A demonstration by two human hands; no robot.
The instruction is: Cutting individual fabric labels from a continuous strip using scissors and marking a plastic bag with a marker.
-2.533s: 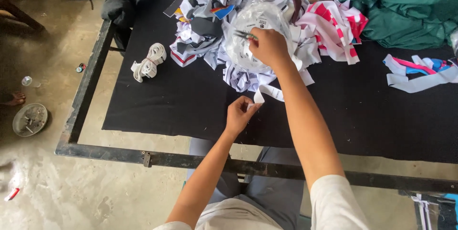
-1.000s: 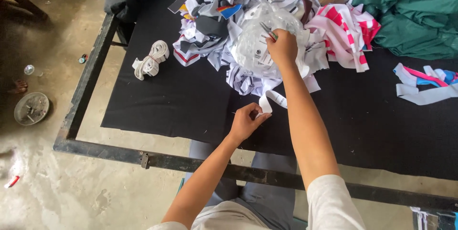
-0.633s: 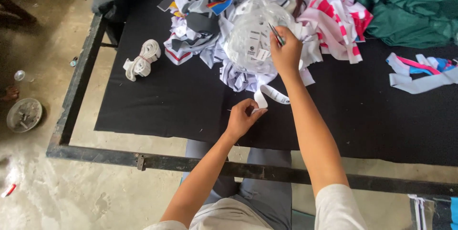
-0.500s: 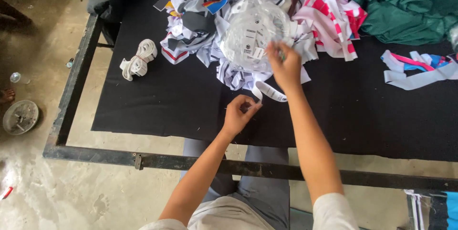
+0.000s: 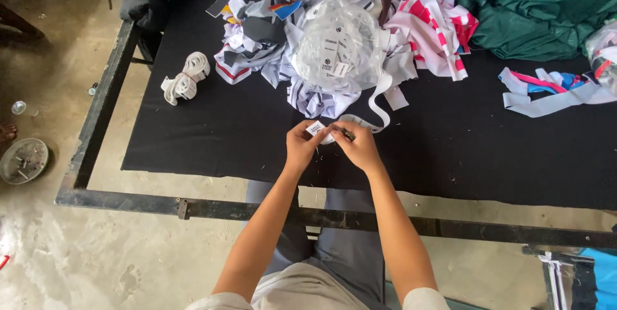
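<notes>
Black cloth-covered surface [image 5: 193, 143] on a metal frame; left hand [image 5: 302, 146] pinches one small white label [image 5: 315, 128]; right hand [image 5: 357, 146] grips one white elastic strip [image 5: 379, 101] near one clear bag of tags [image 5: 337, 43]; one rolled white band [image 5: 185, 77] lies apart.

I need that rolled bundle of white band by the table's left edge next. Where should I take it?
Take the white band bundle across its narrow tied middle, coming straight down from above. It lies flat on the black cloth, apart from the scrap pile, with its looped ends flaring either side of the waist, so a pinch there should gather all the layers.
</notes>
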